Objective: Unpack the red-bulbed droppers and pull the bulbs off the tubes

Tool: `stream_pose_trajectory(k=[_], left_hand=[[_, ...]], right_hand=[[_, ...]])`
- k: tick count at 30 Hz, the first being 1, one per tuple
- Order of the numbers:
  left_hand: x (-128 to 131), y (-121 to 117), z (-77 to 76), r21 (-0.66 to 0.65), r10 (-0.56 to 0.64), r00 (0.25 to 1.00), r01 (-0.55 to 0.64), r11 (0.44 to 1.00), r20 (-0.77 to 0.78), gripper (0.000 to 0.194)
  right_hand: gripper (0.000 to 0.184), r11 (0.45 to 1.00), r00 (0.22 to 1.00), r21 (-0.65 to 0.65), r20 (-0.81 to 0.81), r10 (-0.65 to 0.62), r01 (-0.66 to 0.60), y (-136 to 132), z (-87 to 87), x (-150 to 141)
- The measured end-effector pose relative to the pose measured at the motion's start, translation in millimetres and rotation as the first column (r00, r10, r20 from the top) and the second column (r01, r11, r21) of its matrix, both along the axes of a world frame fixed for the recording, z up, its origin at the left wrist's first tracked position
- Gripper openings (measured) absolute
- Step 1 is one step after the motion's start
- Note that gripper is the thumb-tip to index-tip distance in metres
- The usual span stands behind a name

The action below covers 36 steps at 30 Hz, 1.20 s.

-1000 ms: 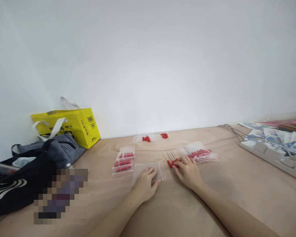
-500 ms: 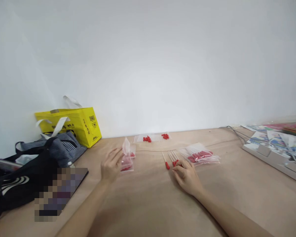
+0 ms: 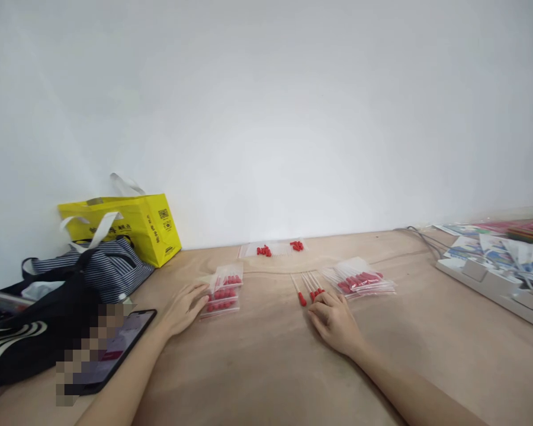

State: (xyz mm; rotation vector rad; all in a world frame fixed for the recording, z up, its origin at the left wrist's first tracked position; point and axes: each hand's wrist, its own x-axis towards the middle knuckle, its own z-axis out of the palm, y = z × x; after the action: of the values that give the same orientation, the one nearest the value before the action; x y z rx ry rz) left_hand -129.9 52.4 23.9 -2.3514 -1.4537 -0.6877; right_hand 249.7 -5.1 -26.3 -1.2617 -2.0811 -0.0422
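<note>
- My left hand [image 3: 183, 310] lay at the left edge of overlapping bags [image 3: 224, 294]; I couldn't tell its grip.
- Right of them, slim white sticks [image 3: 302, 299], red ends toward me, slanted away leftward.
- My right hand [image 3: 334, 318] curled at their red ends, pinch hidden.

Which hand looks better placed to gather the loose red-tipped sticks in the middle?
Probably the right hand: it rests right at the loose red-tipped sticks, while the left hand is farther away, at the overlapping zip bags.

Open tabletop [image 3: 266, 319] between left packets [image 3: 224, 293] and red-tipped sticks [image 3: 312, 293], power strip [image 3: 493, 289] blocking right
</note>
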Motion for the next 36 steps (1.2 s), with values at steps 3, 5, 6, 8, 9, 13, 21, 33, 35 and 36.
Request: stream_pose_trajectory(k=[3,5,6,8,9,13,21,33,35,36], left_hand=[[15,-1,-0.4,0.092,0.016,0.999,-0.019,0.996,0.038,0.033],[31,4,3.9,0.095,0.019,0.999,-0.014,0.995,-0.046,0.032],[39,8,6.2,0.077,0.019,0.994,-0.011,0.997,-0.11,0.03],[54,16,9.7,0.033,0.0,0.978,0.007,0.999,-0.21,0.026],[60,20,10.9,0.014,-0.014,0.97,0.018,1.0,-0.244,0.024],[74,30,13.1,-0.051,-0.053,0.939,0.038,0.998,-0.34,0.013],[90,28,23.9,-0.106,-0.041,0.929,0.002,0.994,-0.367,0.022],[176,-44,-7.7,-0.319,-0.179,0.981,0.145,0.936,-0.078,0.017],[181,-50,-14.4,-0.347,-0.132,0.991,0.131,0.929,0.02,0.019],[182,-51,-16.7,-0.362,-0.1,0.993,0.118,0.925,0.069,0.022]], right_hand=[[0.018,1.0,1.0,-0.008,-0.001,0.01,-0.01,1,-0.3,0],[0.019,1.0,1.0,-0.013,-0.001,0.015,-0.015,1,0.9,0],[0.019,1.0,1.0,-0.015,0.0,0.021,-0.021,0,2.1,0],[0.019,0.999,0.999,-0.015,0.013,0.048,-0.048,-2,5.0,-1],[0.019,0.998,0.997,-0.017,0.025,0.069,-0.069,-3,6.6,-1],[0.018,0.99,0.988,-0.041,0.08,0.135,-0.132,-6,10.5,-3],[0.013,0.993,0.991,-0.047,0.077,0.108,-0.105,-3,6.7,-3],[0.011,0.993,0.991,0.022,0.069,0.117,-0.118,-2,4.0,-2],[0.012,0.991,0.99,0.028,0.057,0.126,-0.127,-2,3.6,-2],[0.013,0.991,0.99,0.033,0.047,0.13,-0.132,-2,3.4,-2]])
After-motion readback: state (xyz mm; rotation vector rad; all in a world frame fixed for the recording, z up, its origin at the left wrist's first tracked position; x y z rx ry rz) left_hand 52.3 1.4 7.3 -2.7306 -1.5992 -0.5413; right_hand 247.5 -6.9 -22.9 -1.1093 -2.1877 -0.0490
